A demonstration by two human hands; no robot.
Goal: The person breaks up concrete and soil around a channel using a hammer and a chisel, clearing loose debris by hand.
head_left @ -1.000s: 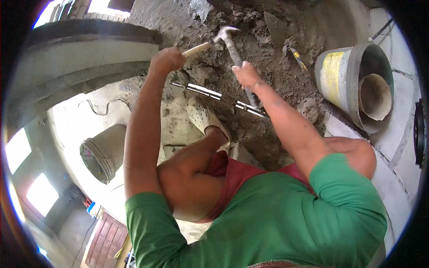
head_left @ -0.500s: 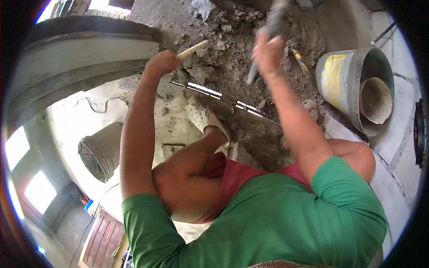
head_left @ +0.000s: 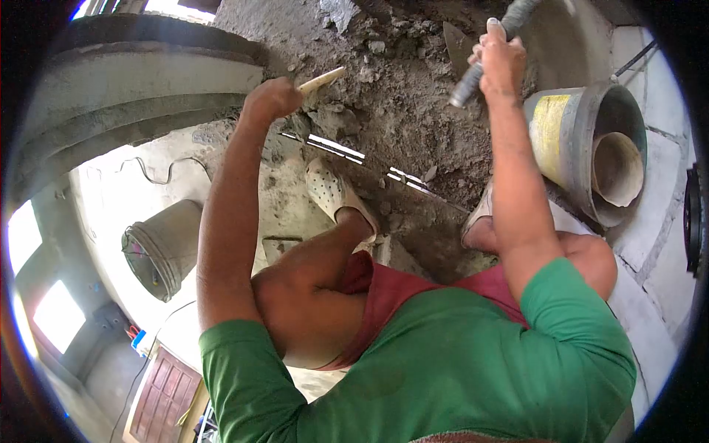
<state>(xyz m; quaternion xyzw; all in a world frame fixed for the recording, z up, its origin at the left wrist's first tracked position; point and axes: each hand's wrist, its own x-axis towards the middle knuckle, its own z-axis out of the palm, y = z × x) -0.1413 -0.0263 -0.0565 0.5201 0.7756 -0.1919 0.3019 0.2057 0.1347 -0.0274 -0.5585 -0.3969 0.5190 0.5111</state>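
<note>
Over crumbled earth (head_left: 406, 107) by a curved ledge (head_left: 162, 83), left fingers (head_left: 286, 94) tight round pale stick (head_left: 323, 80), right fingers (head_left: 496, 49) round grey shaft (head_left: 466, 87)

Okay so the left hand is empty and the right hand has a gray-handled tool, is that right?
Not quite: the left hand isn't empty; the head view shows it gripping a pale stick. The right hand does have the gray-handled tool.

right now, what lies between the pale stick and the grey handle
Lumpy soil lies between them, plus a flat blade close to the right hand and its grey handle; the head view shows this.
</note>
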